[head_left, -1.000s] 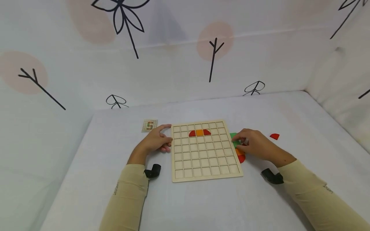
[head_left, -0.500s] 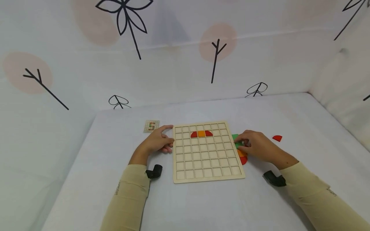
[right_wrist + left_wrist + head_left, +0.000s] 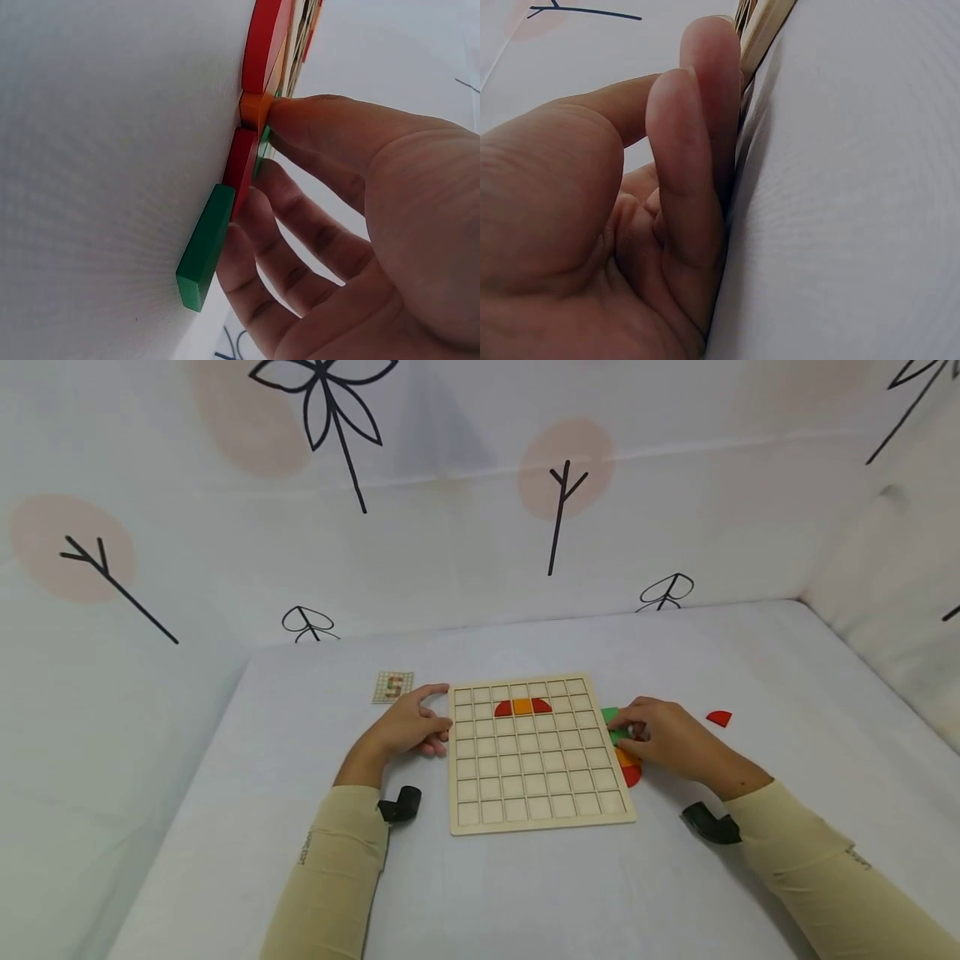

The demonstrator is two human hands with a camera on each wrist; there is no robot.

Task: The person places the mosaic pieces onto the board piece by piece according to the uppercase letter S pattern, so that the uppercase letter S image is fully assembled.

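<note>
A square wooden grid board (image 3: 543, 756) lies on the white cloth. In its second row from the top sit an orange square (image 3: 522, 707) and a red quarter-round tile (image 3: 503, 708) on each side of it. My left hand (image 3: 401, 727) touches the board's left edge with thumb and extended index finger, the others loosely bent. At the right edge, my right hand (image 3: 660, 735) has thumb and fingertips about a green tile (image 3: 619, 737) in a small cluster. An orange tile (image 3: 255, 109), red tiles (image 3: 240, 157) and another green tile (image 3: 206, 247) lie around these fingers.
A small pattern card (image 3: 393, 687) with a coloured figure lies beyond my left hand. A separate red quarter-round tile (image 3: 718, 718) rests to the right of my right hand. Patterned white cloth (image 3: 465, 552) hangs behind the table.
The whole head view shifts slightly right and down between the first two frames. Both hands, the board and the tiles keep their places relative to one another.
</note>
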